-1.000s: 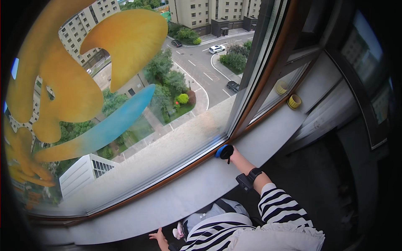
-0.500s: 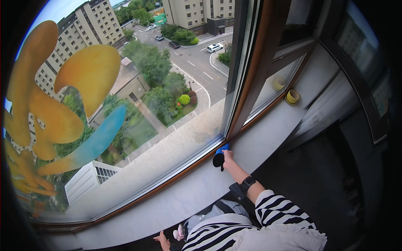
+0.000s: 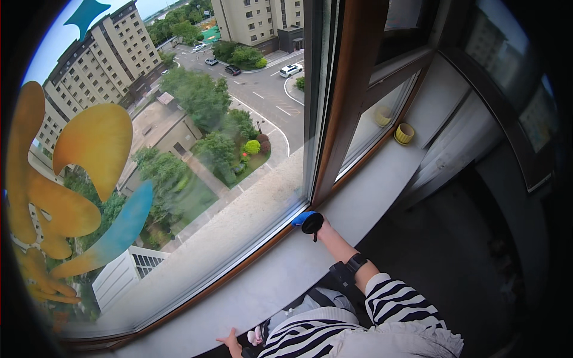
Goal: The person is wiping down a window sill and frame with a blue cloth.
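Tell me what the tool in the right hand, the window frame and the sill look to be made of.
Tool in the right hand: a black round disc with a blue part, smooth, probably plastic; too small to be sure.
Window frame: brown with a slight sheen, either varnished wood or coated metal.
Sill: pale grey, matte and even, perhaps stone or a painted board.

A big window [image 3: 197,149] with a brown frame [image 3: 349,101] shows daylight outside — tall buildings, green trees; a pale sill [image 3: 286,268] runs below.
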`<state>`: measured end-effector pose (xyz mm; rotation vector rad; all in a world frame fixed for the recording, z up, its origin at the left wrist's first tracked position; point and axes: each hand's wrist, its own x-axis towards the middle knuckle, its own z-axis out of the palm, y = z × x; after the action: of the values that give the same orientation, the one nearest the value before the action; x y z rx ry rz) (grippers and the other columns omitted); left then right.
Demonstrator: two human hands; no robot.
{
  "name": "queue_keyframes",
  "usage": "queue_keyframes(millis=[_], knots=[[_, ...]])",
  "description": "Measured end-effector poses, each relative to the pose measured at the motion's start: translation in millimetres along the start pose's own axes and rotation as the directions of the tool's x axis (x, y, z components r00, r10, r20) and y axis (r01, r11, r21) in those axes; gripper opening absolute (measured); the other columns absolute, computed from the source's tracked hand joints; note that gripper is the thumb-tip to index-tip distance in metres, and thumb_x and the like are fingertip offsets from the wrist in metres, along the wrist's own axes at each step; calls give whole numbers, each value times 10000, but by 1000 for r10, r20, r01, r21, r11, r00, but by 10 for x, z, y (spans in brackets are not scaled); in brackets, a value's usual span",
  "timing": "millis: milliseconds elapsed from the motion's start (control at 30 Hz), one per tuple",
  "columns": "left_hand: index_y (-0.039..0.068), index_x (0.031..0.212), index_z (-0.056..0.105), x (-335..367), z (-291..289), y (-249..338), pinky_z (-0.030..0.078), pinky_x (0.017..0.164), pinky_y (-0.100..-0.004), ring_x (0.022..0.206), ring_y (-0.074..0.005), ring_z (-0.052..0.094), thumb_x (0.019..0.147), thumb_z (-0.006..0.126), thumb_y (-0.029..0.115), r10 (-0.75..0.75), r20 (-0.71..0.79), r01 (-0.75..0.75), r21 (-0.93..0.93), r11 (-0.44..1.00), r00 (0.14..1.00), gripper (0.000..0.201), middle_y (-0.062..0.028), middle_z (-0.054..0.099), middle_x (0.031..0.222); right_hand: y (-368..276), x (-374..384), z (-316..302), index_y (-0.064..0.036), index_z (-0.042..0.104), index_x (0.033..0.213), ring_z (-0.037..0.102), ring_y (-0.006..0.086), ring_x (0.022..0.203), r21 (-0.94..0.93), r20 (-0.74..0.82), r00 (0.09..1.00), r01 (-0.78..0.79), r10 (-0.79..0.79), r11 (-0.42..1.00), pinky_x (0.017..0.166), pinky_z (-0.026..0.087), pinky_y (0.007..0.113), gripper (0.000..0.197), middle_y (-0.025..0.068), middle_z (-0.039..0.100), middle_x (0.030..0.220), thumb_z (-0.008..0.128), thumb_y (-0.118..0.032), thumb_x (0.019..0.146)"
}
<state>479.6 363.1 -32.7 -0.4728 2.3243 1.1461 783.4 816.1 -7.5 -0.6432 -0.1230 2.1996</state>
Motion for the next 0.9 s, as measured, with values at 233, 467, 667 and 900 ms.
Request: queue_keyframes(millis=[233,467,667,900], knots=[[80,1303,-99,-41,34,69,351,895,-368,1056,-268,417,573,699,-23,-65,-68,58,-99,993,996,1087,-166,352,1224,-489,-82,188,22,515,848,569,238,648,-289,-624,766,-42,-155,956,580,481,356,182,123,561,734,504,-127,744],[24,1291,-92,128,27,-8,360,889,-350,1033,-273,439,550,746,58,-122,-81,131,126,983,989,1120,-190,357,1214,1068,-241,392,23,464,919,552,240,626,-235,-553,832,-213,50,949,543,476,361,236,143,522,768,530,-126,747],[-131,1222,-17,323,-59,66,387,856,-365,1077,-296,416,542,778,176,-208,38,172,426,888,977,1090,-246,361,1195,1048,-159,394,40,453,909,552,251,608,-186,-589,806,-203,56,961,516,472,372,259,154,521,756,549,-113,722],[-106,1226,-50,131,-60,223,356,810,-548,1075,-372,391,566,768,219,-217,24,189,402,896,976,1100,-241,322,1215,-650,-4,43,32,523,838,545,233,682,-311,-656,652,227,-381,923,579,453,360,195,134,544,784,545,-126,726]])
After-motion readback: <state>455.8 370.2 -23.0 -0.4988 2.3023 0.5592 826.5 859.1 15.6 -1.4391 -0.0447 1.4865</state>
